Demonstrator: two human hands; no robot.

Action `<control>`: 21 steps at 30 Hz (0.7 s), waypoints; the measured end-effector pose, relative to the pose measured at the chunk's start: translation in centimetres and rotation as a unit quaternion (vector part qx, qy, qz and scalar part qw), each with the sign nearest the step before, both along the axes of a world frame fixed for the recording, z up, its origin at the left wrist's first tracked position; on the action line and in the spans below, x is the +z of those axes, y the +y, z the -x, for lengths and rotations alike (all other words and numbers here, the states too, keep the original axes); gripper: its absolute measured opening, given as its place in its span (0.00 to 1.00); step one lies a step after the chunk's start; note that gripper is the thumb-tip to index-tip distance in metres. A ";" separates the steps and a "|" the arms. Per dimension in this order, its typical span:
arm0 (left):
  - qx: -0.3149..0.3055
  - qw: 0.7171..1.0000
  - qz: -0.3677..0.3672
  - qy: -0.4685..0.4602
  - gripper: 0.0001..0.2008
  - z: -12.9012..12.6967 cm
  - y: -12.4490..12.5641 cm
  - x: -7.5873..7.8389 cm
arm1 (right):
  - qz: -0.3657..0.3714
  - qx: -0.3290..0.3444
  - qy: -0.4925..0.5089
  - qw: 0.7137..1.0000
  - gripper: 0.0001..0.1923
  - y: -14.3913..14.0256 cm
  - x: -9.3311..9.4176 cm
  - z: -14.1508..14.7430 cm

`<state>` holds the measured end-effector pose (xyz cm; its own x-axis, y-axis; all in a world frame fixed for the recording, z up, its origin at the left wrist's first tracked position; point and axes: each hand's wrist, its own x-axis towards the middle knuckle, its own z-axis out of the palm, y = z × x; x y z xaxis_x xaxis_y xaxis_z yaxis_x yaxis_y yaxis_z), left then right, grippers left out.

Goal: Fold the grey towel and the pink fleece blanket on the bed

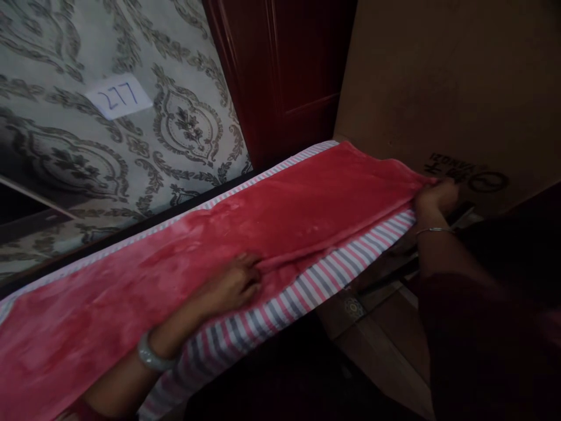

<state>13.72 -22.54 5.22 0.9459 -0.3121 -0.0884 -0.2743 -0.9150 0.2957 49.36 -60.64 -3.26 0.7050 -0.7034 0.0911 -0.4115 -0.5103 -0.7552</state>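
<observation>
Pinching the far right corner of a red fleece blanket (280, 216), the right hand (436, 196) is closing its fingers on the fabric. Nearer and to the left, the left hand (232, 283) is pressing flat, fingers spread, on the blanket, which is lying over a striped sheet (307, 289), a cardboard box (447, 88) standing behind.

**A room in a home**

Beyond the left hand (232, 286) hangs damask-patterned wallpaper (184, 117) bearing a paper label (118, 95) marked 277. A dark red wooden door (284, 76) stands between the hands, further back. Above the right hand (436, 196) leans a printed cardboard box (447, 88); below it lies tiled floor (377, 327).
</observation>
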 end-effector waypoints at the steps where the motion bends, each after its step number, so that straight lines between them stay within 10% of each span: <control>1: -0.005 1.000 -0.031 0.001 0.13 0.1 -0.1 -0.3 | -0.001 -0.002 0.001 1.000 0.18 0.1 0.0 0.0; 11: 0.007 0.993 -0.108 -0.056 0.18 0.7 -1.8 -5.7 | -0.009 0.010 -0.002 1.000 0.17 -0.3 0.4 0.1; 21: 0.012 0.976 -0.141 -0.164 0.11 0.8 -2.8 -6.0 | -0.031 0.008 -0.112 0.993 0.19 -1.3 0.1 -3.3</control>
